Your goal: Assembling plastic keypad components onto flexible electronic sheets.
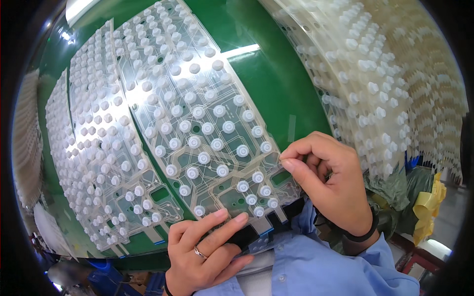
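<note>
Sheet [207,123] of white rubber domes flat on green table [276,84] | right hand [328,180] pinches its right edge | left hand [202,251] fingers together, pressing near edge | advice: lift slowly, keep sheet level, domes seated.

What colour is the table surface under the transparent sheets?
Green table surface, seen best in the head view.

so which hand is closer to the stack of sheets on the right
Right. The right hand pinches the edge of the near sheet, just beside the stack. The left hand presses the sheet's lower edge, farther from the stack.
</note>
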{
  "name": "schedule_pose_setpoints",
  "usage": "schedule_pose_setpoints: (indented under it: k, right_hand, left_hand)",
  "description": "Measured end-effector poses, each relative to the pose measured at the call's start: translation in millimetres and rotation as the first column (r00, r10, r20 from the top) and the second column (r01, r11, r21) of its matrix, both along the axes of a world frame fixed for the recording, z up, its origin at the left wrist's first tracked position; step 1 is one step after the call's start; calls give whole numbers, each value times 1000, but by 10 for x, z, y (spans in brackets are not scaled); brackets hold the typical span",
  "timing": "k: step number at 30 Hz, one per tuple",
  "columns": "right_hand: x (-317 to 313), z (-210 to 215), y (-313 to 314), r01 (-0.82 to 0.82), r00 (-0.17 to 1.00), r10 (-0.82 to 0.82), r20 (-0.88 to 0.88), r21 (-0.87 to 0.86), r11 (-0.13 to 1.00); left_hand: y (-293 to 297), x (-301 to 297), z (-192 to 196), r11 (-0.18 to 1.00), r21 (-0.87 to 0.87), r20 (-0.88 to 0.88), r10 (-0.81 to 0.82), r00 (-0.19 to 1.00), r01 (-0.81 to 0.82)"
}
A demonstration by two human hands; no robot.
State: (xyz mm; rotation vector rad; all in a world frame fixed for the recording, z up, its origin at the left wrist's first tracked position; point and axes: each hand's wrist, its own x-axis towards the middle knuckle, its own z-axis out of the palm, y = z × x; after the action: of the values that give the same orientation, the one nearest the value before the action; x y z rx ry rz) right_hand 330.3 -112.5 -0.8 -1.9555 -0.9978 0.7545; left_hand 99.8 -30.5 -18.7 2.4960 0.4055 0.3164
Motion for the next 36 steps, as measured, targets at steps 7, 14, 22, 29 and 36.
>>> schedule_pose_setpoints:
  k: [7,14,22,29,36]
  right_hand:
    - [-4,-5,-5,-5,999,5,48,-8,1000]
    - [-37,-12,13,4,997,-3,74,-15,1000]
    - [-84,2,25,23,990,-16,141,-43,999]
    - [-170,-132,6,115,950,-117,290,24,993]
    - [-470,96,-238,-505,794,460,398,10,863]
  left_hand:
    - [2,8,2,1000,8,0,-1,1000,1]
    - [3,4,3,1000,12,1,1,1000,-1]
    - [-2,20,6,1000,10,8,2,1000,-2]
    - [26,-4,-18,998,-57,60,4,998,-1]
    - [137,-703,129,925,-136,194,377,906,-356]
